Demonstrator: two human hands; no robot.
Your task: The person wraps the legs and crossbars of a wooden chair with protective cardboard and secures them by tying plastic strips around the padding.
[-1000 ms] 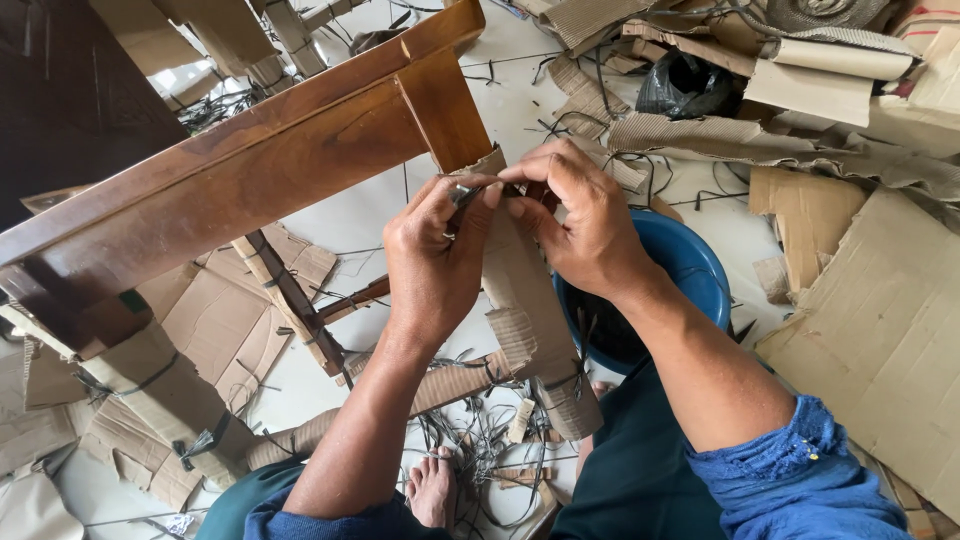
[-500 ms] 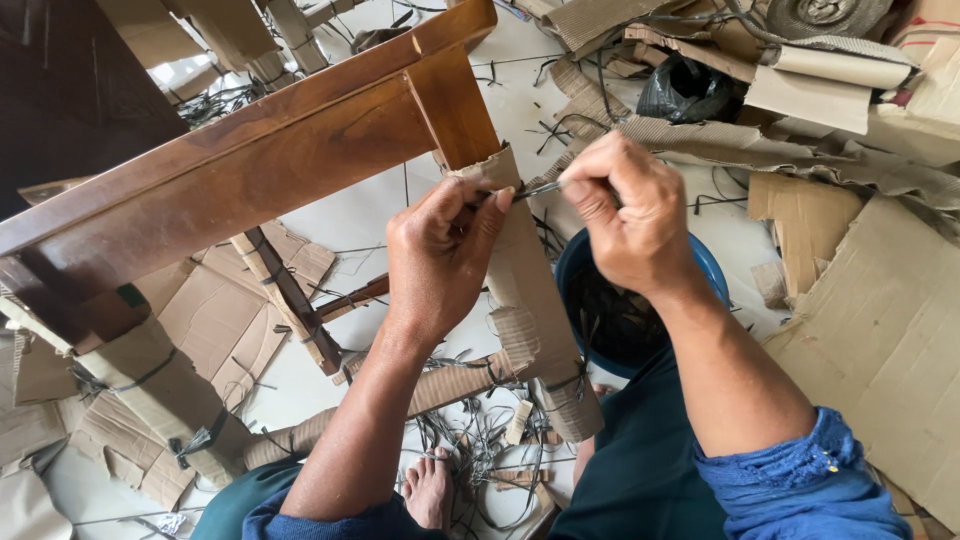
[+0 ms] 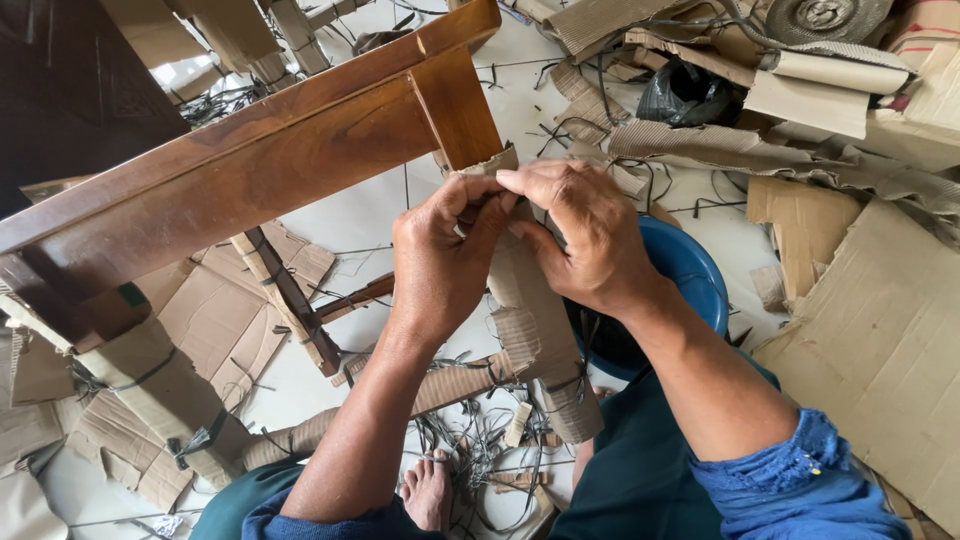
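- The cardboard wrapping (image 3: 530, 310) sat around a leg of the overturned wooden furniture (image 3: 250, 180), running from just under the dark rail down toward the person's lap, with thin black straps still round its lower part.
- The left hand (image 3: 440, 265) and right hand (image 3: 590, 240) were closed together on the wrapping's top edge, fingertips pinching the torn corrugated lip just below the rail.
- Half a second earlier the hands were a little apart, with a thin strip or small tool between them; that item could no longer be made out.
- Judged from this, the work had passed from the strap to the cardboard's upper edge.
- A blue basin (image 3: 695, 280) lay behind the right wrist; cardboard scraps (image 3: 870, 330) and cut straps (image 3: 470, 450) covered the floor.
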